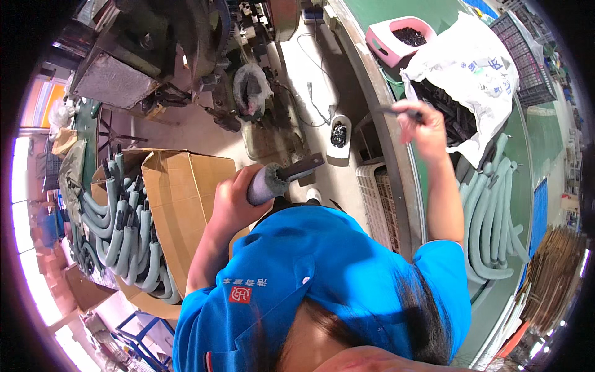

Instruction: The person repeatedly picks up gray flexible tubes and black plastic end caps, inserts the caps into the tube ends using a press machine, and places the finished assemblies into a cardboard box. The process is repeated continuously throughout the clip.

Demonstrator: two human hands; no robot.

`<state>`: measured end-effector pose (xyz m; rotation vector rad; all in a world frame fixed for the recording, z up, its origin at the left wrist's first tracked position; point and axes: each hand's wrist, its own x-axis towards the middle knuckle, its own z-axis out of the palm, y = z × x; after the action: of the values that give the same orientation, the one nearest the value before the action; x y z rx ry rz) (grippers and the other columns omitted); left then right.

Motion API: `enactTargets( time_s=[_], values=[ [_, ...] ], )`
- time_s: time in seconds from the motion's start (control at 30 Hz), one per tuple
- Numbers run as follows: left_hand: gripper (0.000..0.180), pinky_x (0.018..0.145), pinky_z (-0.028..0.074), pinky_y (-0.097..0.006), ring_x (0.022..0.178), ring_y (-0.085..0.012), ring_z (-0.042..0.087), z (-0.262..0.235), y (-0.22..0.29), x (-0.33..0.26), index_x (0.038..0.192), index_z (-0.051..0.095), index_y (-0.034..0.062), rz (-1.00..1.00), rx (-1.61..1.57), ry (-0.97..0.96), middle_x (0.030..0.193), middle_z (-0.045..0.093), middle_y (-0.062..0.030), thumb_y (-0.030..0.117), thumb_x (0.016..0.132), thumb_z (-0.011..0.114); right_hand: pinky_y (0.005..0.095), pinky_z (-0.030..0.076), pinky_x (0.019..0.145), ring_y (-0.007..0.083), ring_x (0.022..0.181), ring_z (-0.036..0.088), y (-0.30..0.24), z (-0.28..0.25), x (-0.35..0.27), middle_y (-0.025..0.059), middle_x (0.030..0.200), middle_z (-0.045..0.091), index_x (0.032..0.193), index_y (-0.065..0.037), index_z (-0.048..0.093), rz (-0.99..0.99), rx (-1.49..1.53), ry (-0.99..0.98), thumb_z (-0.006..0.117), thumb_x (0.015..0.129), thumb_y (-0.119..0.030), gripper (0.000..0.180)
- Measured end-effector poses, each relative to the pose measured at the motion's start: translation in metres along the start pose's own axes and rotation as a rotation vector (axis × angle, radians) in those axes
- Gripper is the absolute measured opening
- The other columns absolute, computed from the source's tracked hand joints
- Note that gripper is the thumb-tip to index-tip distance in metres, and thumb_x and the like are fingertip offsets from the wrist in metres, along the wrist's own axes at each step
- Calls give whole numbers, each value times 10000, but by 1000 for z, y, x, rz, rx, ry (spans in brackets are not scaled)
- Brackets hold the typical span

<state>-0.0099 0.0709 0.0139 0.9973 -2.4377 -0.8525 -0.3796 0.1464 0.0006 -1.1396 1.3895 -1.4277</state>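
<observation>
My left hand (234,199) is closed around a grey foam-covered tube (266,185) in front of my body. A flat dark strip (304,166) sticks out of the tube's end, pointing right. Further right, my right hand (426,127) is raised over the edge of the green table, beside an open white sack (480,68). Pinched in its fingers is a dark strip-like piece (393,110), smeared by motion. Many dark strips (445,111) lie inside the sack.
A pink container (387,44) of small black bits stands beyond the sack. Curved grey foam-covered tubes (486,217) lie on the green table (545,142); more fill a cardboard box (186,192) at left. Dark machinery (142,43) is ahead; a plastic crate (377,201) stands below the table edge.
</observation>
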Motion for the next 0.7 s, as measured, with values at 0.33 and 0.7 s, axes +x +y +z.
enactTargets(
  time_s=[0.33, 0.7],
  values=[
    [513, 675, 523, -376, 787, -300, 639, -5, 10, -11, 1031, 555, 89, 83, 90, 105, 863, 636, -106, 102, 559, 756, 227, 424, 530, 86, 609, 520, 13, 88, -52, 58, 780, 566, 947, 7, 585, -152, 390, -191, 551, 929, -149, 160],
    [513, 710, 520, -367, 808, -310, 648, -22, -12, -41, 1062, 573, 65, -11, 42, 175, 882, 644, -139, 92, 579, 741, 233, 414, 562, 81, 618, 491, 13, 129, -40, 39, 757, 538, 957, 14, 574, -110, 473, -270, 527, 945, -189, 209]
  ],
)
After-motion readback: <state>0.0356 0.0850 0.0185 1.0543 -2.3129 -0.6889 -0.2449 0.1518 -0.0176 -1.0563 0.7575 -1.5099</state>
